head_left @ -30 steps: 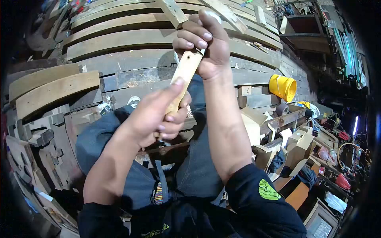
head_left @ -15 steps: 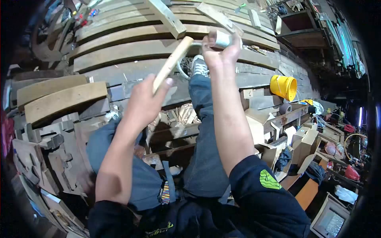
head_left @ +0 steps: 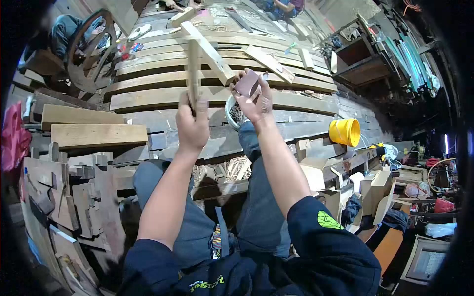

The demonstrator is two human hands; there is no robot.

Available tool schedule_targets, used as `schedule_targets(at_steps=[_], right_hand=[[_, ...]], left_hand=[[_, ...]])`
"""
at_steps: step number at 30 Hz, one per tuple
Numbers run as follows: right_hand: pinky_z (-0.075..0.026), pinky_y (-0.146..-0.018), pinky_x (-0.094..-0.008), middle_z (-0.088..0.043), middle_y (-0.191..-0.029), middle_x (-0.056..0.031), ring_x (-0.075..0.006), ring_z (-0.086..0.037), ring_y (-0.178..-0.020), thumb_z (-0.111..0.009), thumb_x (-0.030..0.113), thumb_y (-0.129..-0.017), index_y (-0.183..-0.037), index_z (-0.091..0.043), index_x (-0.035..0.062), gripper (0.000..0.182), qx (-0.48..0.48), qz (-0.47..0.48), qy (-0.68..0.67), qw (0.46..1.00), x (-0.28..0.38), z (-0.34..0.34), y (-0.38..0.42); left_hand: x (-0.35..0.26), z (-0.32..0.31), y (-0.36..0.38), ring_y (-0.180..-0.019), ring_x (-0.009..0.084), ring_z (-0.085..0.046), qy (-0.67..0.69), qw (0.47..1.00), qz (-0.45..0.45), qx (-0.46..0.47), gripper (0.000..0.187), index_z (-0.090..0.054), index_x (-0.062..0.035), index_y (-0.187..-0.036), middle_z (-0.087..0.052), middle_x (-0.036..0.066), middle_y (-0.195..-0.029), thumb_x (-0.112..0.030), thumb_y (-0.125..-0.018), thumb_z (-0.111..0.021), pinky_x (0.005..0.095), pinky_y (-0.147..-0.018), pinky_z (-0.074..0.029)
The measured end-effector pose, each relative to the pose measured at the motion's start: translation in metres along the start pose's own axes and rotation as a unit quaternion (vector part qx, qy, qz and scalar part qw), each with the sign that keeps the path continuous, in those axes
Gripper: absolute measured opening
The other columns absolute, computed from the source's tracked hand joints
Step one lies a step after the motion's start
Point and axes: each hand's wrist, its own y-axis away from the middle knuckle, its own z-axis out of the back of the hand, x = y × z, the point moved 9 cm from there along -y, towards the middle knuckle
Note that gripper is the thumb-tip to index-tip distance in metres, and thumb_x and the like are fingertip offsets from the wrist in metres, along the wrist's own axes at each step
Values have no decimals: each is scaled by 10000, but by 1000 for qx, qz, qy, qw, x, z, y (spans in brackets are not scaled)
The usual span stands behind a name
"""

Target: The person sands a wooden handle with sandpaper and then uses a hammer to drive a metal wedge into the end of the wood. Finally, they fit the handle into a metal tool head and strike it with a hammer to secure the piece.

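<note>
My left hand (head_left: 193,127) is closed round the lower end of a wooden stick (head_left: 193,69), which stands nearly upright and is blurred by motion. To its right, my right hand (head_left: 257,104) is palm up, with its fingers and thumb curled about a bent piece of sandpaper (head_left: 247,83), brownish-purple on the side I see. Stick and sandpaper are apart. A pale bucket (head_left: 231,112) with dark bits inside stands on the floor just below the right hand, partly hidden by it.
Long wooden planks (head_left: 163,101) lie side by side ahead. A loose beam (head_left: 207,54) rests across them. At right are a yellow bucket (head_left: 344,132) and cardboard boxes (head_left: 380,185). Wood blocks (head_left: 98,135) are stacked at left. Other people sit at the far end, one in blue trousers (head_left: 269,10).
The stick has swung from a rightward slant to nearly upright, away from the right hand. The sandpaper, curled like a roll before, now shows its brownish face. My view has tilted up.
</note>
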Motion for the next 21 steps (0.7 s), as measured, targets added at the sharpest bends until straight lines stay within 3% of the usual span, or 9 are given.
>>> schedule_targets(at_steps=[3,5,7,8,12,14,16,19,21], right_hand=[[-425,-976,-482,-586,-1159,-137,-286,-544,-1121,-657,393,-827,-1226,-507,20,566,34,-27,12,999,-1,-25,9],[-507,-882,-412,-607,-1089,-142,-282,-600,-1018,-643,440,-839,-1177,-519,-3,571,32,-55,61,996,-8,-39,13],[-537,-792,-355,-620,-972,-116,-231,-631,-853,-638,429,-846,-1096,-544,6,500,-12,-102,167,981,-28,-10,-4],[-538,-733,-327,-613,-880,-105,-197,-618,-744,-642,408,-843,-1006,-564,1,445,-11,-15,296,955,-22,-6,-9],[-508,-581,-299,-600,-766,-81,-197,-584,-621,-669,324,-817,-946,-552,47,327,-131,-48,271,952,11,39,-12],[-483,-658,-350,-622,-867,-134,-214,-602,-778,-656,399,-814,-1070,-544,14,476,-158,29,420,893,66,77,-20],[-455,-864,-395,-537,-1218,-235,-308,-560,-1080,-714,447,-743,-1304,-368,-33,815,-159,158,697,681,129,83,-1],[-436,-928,-421,-573,-1157,-257,-399,-561,-1071,-766,384,-699,-1300,-395,-12,810,-161,106,893,406,172,53,77],[-417,-975,-413,-546,-1216,-258,-377,-516,-1168,-762,399,-707,-1363,-341,5,874,-172,35,882,437,196,81,114]], left_hand=[[23,-9,11,-560,129,-513,60,996,69,-10,331,-491,0,-981,-529,72,-662,-330,-985,-464,284,-508,-428],[38,-39,18,-775,464,-606,-345,926,42,148,468,-519,65,-951,-630,279,-803,-400,-937,-468,533,-702,-466],[81,-65,37,-829,450,-615,-330,902,112,255,456,-554,58,-943,-632,286,-826,-393,-910,-495,530,-766,-465],[76,-68,39,-829,450,-615,-326,903,110,257,456,-554,58,-943,-632,286,-826,-393,-910,-495,530,-766,-465],[61,-67,37,-854,447,-598,-312,893,130,296,436,-528,30,-947,-623,272,-862,-403,-901,-515,505,-753,-455],[53,-60,38,-832,420,-611,-324,886,119,309,431,-543,24,-925,-630,253,-850,-406,-886,-539,477,-739,-465],[52,-53,35,-826,417,-612,-328,890,112,298,436,-547,23,-931,-631,252,-848,-410,-879,-548,473,-735,-467],[55,-49,39,-866,414,-619,-325,888,121,302,451,-565,19,-972,-638,254,-889,-415,-852,-583,478,-776,-469],[43,-44,40,-900,427,-612,-342,880,108,310,449,-565,21,-984,-635,267,-916,-407,-851,-586,488,-790,-473]])
